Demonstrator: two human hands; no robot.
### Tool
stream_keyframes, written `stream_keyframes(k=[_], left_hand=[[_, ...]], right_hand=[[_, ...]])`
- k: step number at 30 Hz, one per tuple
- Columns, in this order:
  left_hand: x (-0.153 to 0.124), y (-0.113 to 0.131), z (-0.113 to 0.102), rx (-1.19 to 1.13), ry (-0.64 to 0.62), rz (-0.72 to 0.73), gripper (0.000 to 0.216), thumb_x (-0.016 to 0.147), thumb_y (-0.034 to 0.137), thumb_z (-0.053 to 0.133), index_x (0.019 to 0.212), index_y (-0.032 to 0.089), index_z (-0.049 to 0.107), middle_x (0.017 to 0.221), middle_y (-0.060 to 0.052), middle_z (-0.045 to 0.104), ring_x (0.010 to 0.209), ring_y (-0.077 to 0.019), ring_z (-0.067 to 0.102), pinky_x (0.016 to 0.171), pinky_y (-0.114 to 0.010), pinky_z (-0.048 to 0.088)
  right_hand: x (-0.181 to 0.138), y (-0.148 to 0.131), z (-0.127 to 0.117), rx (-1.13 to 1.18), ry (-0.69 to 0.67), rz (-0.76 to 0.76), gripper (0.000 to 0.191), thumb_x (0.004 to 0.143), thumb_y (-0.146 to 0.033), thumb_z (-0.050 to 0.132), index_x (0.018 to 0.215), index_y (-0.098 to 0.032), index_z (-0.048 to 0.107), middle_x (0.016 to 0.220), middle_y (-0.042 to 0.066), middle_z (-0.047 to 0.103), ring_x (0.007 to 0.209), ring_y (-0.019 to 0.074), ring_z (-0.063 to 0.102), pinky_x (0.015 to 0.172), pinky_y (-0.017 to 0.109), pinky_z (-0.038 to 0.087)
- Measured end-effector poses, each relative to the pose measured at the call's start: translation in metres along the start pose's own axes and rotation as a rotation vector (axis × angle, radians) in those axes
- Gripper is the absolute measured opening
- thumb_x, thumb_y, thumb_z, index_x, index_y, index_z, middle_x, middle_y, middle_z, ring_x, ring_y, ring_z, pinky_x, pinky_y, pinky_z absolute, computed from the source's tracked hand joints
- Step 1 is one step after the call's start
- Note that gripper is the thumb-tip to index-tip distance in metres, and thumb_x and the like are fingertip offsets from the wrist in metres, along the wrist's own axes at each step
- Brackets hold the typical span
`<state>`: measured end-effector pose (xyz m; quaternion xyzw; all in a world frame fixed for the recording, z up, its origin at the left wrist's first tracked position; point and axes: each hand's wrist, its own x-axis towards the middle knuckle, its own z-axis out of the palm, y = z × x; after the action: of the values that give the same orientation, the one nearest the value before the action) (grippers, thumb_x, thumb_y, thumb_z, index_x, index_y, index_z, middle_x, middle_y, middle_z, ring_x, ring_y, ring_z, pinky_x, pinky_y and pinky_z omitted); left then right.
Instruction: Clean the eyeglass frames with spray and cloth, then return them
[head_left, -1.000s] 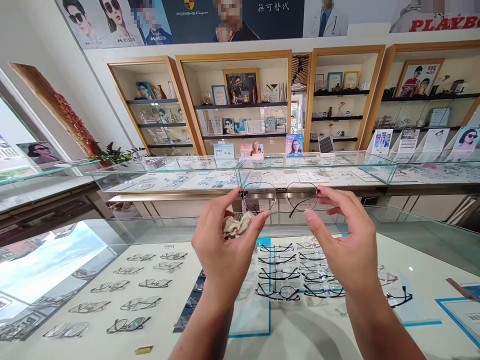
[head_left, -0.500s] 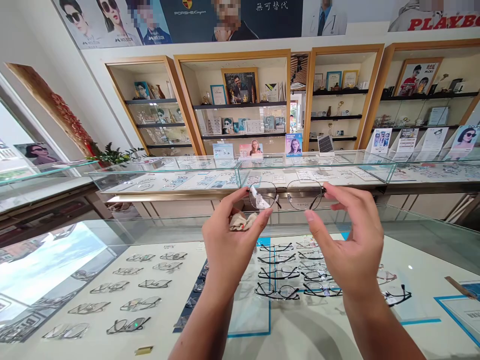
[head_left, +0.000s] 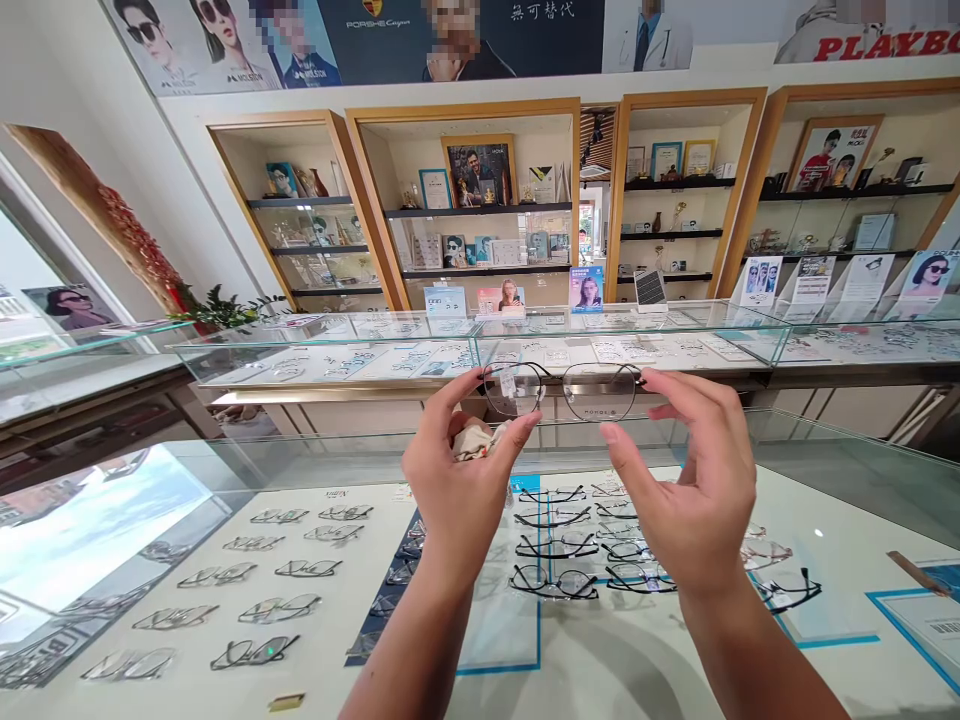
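Fingers of your left hand [head_left: 459, 480] and right hand [head_left: 697, 490] clamp the eyeglasses [head_left: 553, 374] by opposite ends. Lenses upright, their long axis runs sideways, roughly along the glass case [head_left: 322, 460]'s far edge.

We've got two grips: left grip [head_left: 454, 490], right grip [head_left: 701, 490]. One pair of thin dark-framed round glasses [head_left: 598, 392], one crumpled beige cloth [head_left: 472, 442]. White worktop [head_left: 592, 685]: ten thin-framed clear-lens glasses [head_left: 280, 608] at left, five per column; four black-framed glasses [head_left: 556, 547] mid-column; next column part-hidden, we can't tell. One small gold metal clip [head_left: 287, 702]. Behind, four wood-framed shelf units [head_left: 465, 107].
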<state>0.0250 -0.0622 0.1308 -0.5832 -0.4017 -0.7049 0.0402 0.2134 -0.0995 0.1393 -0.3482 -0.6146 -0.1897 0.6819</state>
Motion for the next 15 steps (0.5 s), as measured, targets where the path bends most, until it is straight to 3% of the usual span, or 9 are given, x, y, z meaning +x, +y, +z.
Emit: stream_keyframes(k=[8,15], left_hand=[[-0.0019,-0.0003,0.0016,0.044,0.145,0.141,0.058,0.082,0.041,0.096,0.13,0.024,0.069,0.124,-0.006,0.072,0.069,-0.0094,0.059,0.067,-0.029,0.057],[-0.0024,-0.0023,-0.0011,0.04,0.155,0.184,0.06,0.081,0.034,0.097,0.131,0.024,0.067,0.127,-0.008,0.072,0.094,-0.0195,0.072,0.072,-0.033,0.061]], right_hand=[[-0.0032,0.0033,0.0049,0.094,-0.09,0.177,0.044,0.1,-0.029,0.074,0.143,-0.03,0.069,0.139,0.011,0.07,0.125,0.0305,0.069,0.087,0.047,0.068],[-0.0056,0.0074,0.0038,0.175,-0.179,0.326,0.046,0.1,-0.031,0.073,0.146,-0.03,0.068,0.144,0.01,0.073,0.125,0.03,0.072,0.091,0.05,0.067]])
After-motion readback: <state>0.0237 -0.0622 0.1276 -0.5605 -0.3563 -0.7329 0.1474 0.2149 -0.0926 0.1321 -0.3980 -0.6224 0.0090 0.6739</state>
